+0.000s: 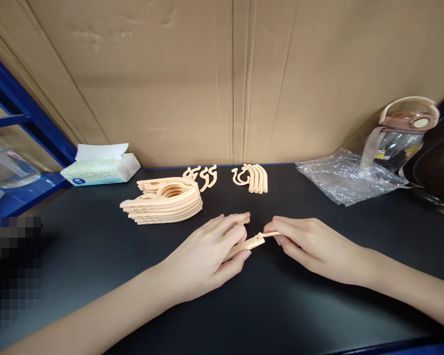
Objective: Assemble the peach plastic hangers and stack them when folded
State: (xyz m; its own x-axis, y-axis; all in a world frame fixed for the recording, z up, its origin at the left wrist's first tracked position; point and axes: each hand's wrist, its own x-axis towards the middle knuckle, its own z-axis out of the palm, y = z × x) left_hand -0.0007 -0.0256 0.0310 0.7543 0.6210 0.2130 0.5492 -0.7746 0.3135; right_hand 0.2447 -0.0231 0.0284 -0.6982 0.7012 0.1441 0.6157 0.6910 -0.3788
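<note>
On the near table (96, 266), my left hand (210, 251) grips a hanger part (250, 243) and my right hand (311, 244) pinches a thin stem (272, 234) touching its right end, so I judge joining is in hand, next calling for a straight aligned push; hanger stack (165, 201) lies far left.

Person's own body, head view, two entries.

Left hand (205, 259): bare, with slender fingers and short rounded nails that have a plain natural finish.
Left forearm (107, 308): bare from the wrist to the lower picture edge.
Right hand (313, 246): bare and of the same slim build, with long narrow fingers and its nails mostly hidden.
Right forearm (410, 291): bare from the wrist to the right picture edge.
</note>
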